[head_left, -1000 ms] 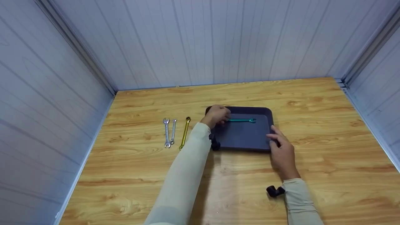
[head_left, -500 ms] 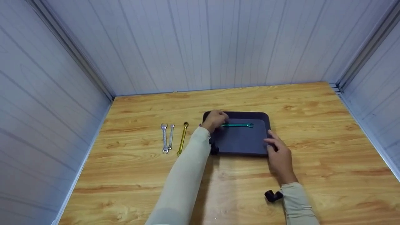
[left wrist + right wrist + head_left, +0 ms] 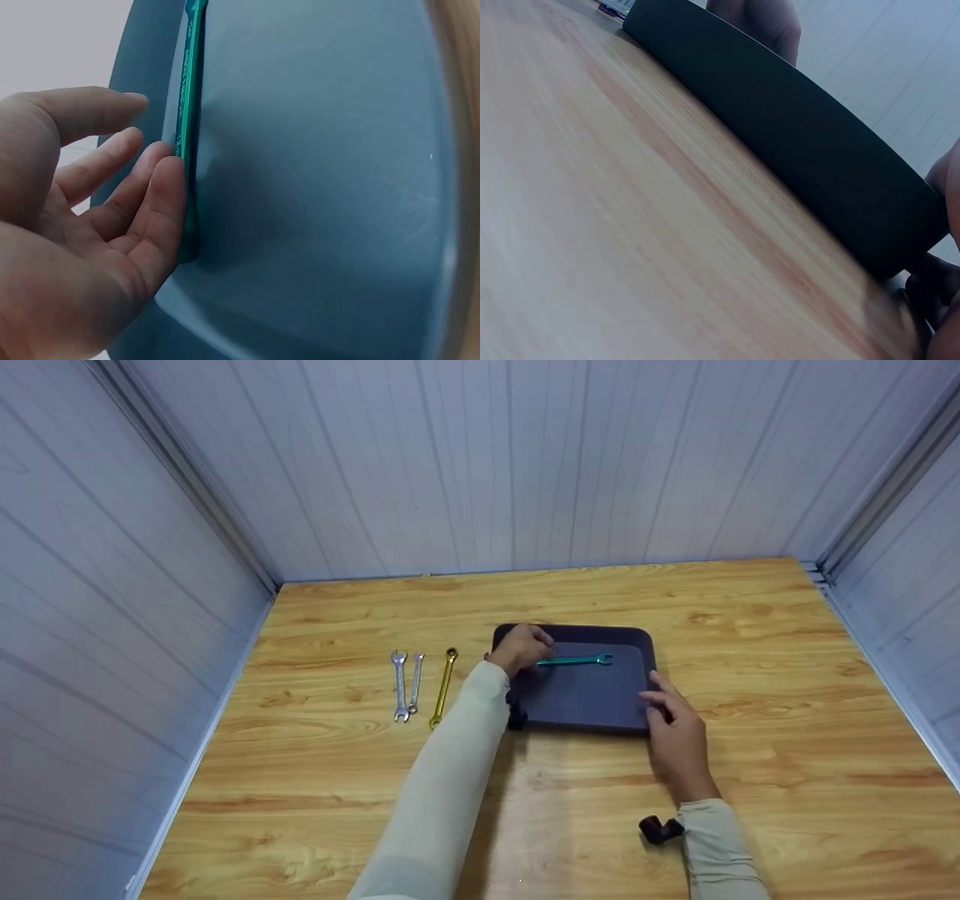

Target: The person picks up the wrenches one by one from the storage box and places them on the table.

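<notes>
A green wrench [image 3: 576, 660] lies in the dark tray [image 3: 581, 712], near its far wall. My left hand [image 3: 523, 648] is over the tray's far left corner, at the wrench's left end. In the left wrist view, the fingertips [image 3: 166, 176] touch the green wrench [image 3: 187, 112], while the thumb and index finger stand apart from it. My right hand [image 3: 679, 731] holds the tray's right side near the front corner, one finger over the rim and the thumb against the outer wall. Much of that hand is cut off in the right wrist view, beside the tray's wall [image 3: 780, 127].
Left of the tray, two silver wrenches [image 3: 400, 686] and a gold wrench [image 3: 445, 686] lie on the wooden table [image 3: 315, 780]. A small bluish tip [image 3: 486, 656] shows beside the left wrist, mostly hidden. White panel walls [image 3: 465, 465] enclose the back and sides.
The head view shifts slightly. A bit more of the green wrench's left end shows beside my left hand, and the wrench is slightly more tilted. My right hand stays at the tray's rim.
</notes>
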Motion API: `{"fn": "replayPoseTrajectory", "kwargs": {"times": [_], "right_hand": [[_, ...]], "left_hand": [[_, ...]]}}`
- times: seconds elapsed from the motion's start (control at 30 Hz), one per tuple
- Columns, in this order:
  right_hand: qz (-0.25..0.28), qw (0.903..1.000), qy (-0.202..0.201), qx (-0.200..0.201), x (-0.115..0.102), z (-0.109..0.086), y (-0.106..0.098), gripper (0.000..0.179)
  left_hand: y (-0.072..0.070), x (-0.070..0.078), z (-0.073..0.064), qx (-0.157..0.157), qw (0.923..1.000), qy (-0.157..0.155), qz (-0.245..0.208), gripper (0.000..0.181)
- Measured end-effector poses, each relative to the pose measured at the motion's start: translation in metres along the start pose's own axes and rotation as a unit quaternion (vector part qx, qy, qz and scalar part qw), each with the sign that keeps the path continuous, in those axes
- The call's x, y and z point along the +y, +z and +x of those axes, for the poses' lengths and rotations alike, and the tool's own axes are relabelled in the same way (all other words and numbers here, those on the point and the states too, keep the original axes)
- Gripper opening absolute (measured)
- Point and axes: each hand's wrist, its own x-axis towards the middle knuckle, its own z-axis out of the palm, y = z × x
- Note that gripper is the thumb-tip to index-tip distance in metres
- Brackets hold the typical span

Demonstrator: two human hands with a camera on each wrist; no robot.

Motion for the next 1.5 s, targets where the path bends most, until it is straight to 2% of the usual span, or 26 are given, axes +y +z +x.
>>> {"fn": "replayPoseTrajectory", "kwargs": {"times": [0.13,0.33,0.47,0.7,0.83,1.03,1.17,1.27,1.5], "right_hand": [[0.004,1.0000,0.004,0.000,0.001,0.000,-0.003,0.028],[0.009,0.9999,0.010,0.001,0.001,-0.002,-0.005,0.027],[0.012,0.9999,0.006,0.006,0.002,-0.001,-0.006,0.026],[0.012,0.9999,0.006,0.002,0.004,-0.001,-0.005,0.027],[-0.004,1.0000,0.000,0.004,0.003,-0.001,-0.005,0.027],[0.000,1.0000,0.000,0.008,0.003,0.001,-0.005,0.027],[0.004,1.0000,0.002,0.007,0.002,0.000,-0.004,0.027],[0.005,0.9999,0.005,0.010,0.002,-0.001,-0.004,0.027],[0.002,1.0000,0.003,0.002,0.002,-0.002,-0.006,0.029]], "left_hand": [[0.003,0.001,0.000,-0.002,0.9997,-0.007,0.024,0.029],[0.004,0.002,0.000,-0.013,0.9995,-0.006,0.029,0.029],[0.004,0.003,0.000,0.000,0.9982,-0.021,0.055,0.026],[0.005,0.000,0.000,0.008,0.9988,-0.019,0.045,0.023],[0.005,0.001,-0.001,0.017,0.9960,-0.028,0.083,0.022],[0.008,0.000,0.000,0.006,0.9961,-0.017,0.086,0.021],[0.011,-0.003,0.002,0.023,0.9930,-0.016,0.115,0.015],[0.012,-0.004,0.002,0.028,0.9906,-0.003,0.134,0.008],[0.012,-0.002,0.000,0.012,0.9879,0.007,0.155,0.005]]}}
